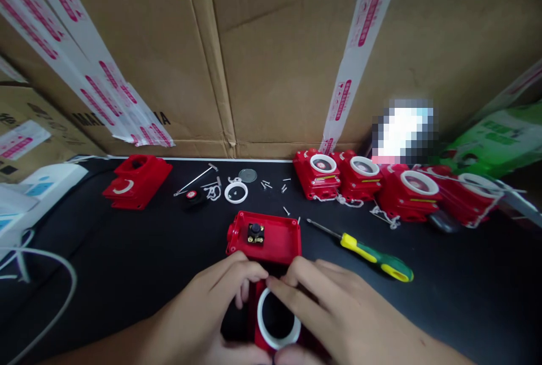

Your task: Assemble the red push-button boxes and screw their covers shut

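Close to the table's front edge, my left hand (226, 303) and my right hand (328, 303) are closed around a red housing cover (254, 296) with a white ring (259, 320) around its round opening. Fingers from both sides meet at the cover's far edge, and the thumbs sit at its near edge. Much of the cover is hidden by my hands. Just beyond them lies an open red box base (282, 236), with a small black switch block (256, 233) with brass screws inside. A screwdriver (372, 253) with a yellow and green handle rests to the right.
Several red boxes (315, 181) with white rings line the back right. Another red housing (139, 181) stands at left. Loose screws (266, 185), a white ring (236, 201), a clear disc (248, 175) and a thin metal rod (195, 179) lie between. Cardboard (262, 71) walls the back.
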Available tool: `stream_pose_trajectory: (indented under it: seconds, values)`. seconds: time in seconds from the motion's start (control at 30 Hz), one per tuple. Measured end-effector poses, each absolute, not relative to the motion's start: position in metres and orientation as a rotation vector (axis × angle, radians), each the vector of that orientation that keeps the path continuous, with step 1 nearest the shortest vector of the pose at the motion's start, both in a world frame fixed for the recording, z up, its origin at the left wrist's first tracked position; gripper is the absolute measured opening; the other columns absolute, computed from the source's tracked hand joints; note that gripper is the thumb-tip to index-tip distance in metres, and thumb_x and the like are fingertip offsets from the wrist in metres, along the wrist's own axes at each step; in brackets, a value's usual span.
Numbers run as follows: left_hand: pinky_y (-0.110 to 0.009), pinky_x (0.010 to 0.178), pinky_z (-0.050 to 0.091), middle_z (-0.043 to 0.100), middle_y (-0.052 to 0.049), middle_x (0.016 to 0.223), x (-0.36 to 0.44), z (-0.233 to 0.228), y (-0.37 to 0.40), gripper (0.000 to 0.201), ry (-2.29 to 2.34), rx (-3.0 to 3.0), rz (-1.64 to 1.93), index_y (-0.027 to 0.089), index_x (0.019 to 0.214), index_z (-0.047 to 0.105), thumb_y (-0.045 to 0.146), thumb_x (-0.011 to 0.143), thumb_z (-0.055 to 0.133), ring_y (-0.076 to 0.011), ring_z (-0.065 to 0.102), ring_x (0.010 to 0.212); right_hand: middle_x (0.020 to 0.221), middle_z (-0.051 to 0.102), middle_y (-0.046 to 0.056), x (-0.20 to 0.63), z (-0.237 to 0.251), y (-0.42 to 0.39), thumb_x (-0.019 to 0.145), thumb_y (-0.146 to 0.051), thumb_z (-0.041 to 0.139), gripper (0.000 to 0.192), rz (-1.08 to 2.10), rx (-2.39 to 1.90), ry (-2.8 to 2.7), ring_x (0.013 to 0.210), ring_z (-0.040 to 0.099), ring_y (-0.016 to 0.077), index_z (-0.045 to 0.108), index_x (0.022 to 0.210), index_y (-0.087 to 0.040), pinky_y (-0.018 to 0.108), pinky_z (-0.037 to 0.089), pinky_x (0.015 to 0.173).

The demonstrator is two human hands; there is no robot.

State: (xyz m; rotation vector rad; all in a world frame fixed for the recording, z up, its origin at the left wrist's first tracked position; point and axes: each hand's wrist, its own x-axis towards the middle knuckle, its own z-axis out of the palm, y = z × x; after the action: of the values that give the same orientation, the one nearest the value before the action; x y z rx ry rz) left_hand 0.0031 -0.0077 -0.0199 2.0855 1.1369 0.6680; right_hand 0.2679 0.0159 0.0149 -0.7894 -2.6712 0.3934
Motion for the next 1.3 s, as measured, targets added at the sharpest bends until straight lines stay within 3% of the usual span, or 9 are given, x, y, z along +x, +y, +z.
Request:
stream_pose_trajectory:
  seconds: [0.13,0.27,0.37,0.6,0.87,1.0,1.1,1.2,1.3]
  values:
    - [-0.023,0.069,0.059,0.070,0.006,0.096,0.005,-0.027,-0.010,0.074,1.144,2.035,0.688,0.031,0.124,0.067,0.027,0.064,0.110,-0.0147,0.069,0.075,0.104,0.077,0.008,0.266,0.012,0.017,0.107,-0.055,0.072,0.053,0.290,-0.723,-2.709,0.083,0.074,0.0225,0.075,0.137,-0.011,0.038,0.059,0.072]
    - [-0.024,0.068,0.058,0.072,0.006,0.099,0.003,-0.042,-0.016,0.080,1.147,1.998,0.717,0.034,0.131,0.063,0.032,0.066,0.109,-0.0141,0.068,0.073,0.106,0.078,0.007,0.262,0.015,0.013,0.093,-0.052,0.090,0.049,0.238,-0.779,-2.669,0.087,0.076,0.0253,0.080,0.121,-0.015,0.040,0.060,0.076]
    - [-0.026,0.069,0.057,0.073,0.005,0.101,0.003,-0.044,-0.018,0.079,1.162,1.984,0.689,0.034,0.134,0.060,0.036,0.070,0.106,-0.0152,0.068,0.075,0.109,0.078,0.006,0.261,0.020,0.009,0.084,-0.046,0.099,0.050,0.288,-0.849,-2.666,0.087,0.077,0.0262,0.080,0.120,-0.018,0.041,0.062,0.077]
    - [-0.027,0.070,0.058,0.070,0.004,0.095,0.011,-0.025,-0.014,0.058,1.183,1.869,0.633,0.027,0.120,0.058,0.034,0.077,0.097,-0.0154,0.068,0.076,0.114,0.076,0.011,0.262,0.021,-0.004,0.091,-0.040,0.091,0.036,0.325,-0.956,-2.625,0.090,0.079,0.0287,0.080,0.118,-0.019,0.042,0.067,0.082]
    - [-0.027,0.067,0.055,0.065,0.006,0.092,0.007,-0.021,-0.016,0.063,1.130,1.982,0.635,0.028,0.123,0.054,0.025,0.074,0.092,-0.0154,0.063,0.075,0.117,0.073,0.011,0.264,0.025,0.001,0.102,-0.044,0.079,0.034,0.564,-0.971,-2.674,0.097,0.075,0.0293,0.079,0.127,-0.021,0.045,0.065,0.086]
    - [-0.025,0.066,0.053,0.063,0.005,0.098,-0.004,-0.005,-0.013,0.076,1.038,2.109,0.714,0.030,0.133,0.052,0.019,0.069,0.091,-0.0142,0.059,0.077,0.128,0.071,0.007,0.273,0.039,0.013,0.093,-0.058,0.089,0.055,0.760,-0.876,-2.607,0.113,0.073,0.0266,0.075,0.136,-0.027,0.040,0.061,0.096]
    - [-0.025,0.065,0.049,0.058,0.004,0.097,-0.011,0.003,-0.008,0.074,0.980,2.235,0.732,0.031,0.134,0.056,0.021,0.070,0.091,-0.0140,0.055,0.076,0.135,0.071,0.008,0.275,0.040,0.017,0.085,-0.059,0.095,0.067,0.801,-0.846,-2.573,0.121,0.071,0.0271,0.072,0.139,-0.026,0.040,0.059,0.104]
    - [-0.026,0.068,0.050,0.058,0.003,0.100,-0.015,0.007,-0.004,0.067,0.985,2.279,0.662,0.031,0.135,0.062,0.020,0.074,0.090,-0.0145,0.055,0.078,0.136,0.072,0.009,0.273,0.037,0.018,0.087,-0.047,0.095,0.064,0.806,-0.898,-2.615,0.123,0.071,0.0289,0.071,0.141,-0.024,0.043,0.057,0.108]
    - [-0.026,0.069,0.051,0.059,0.001,0.105,-0.016,0.009,-0.001,0.066,0.949,2.274,0.605,0.030,0.135,0.067,0.021,0.074,0.090,-0.0147,0.056,0.080,0.127,0.075,0.009,0.270,0.033,0.017,0.088,-0.048,0.092,0.053,0.815,-0.921,-2.653,0.115,0.072,0.0291,0.076,0.131,-0.021,0.044,0.057,0.104]
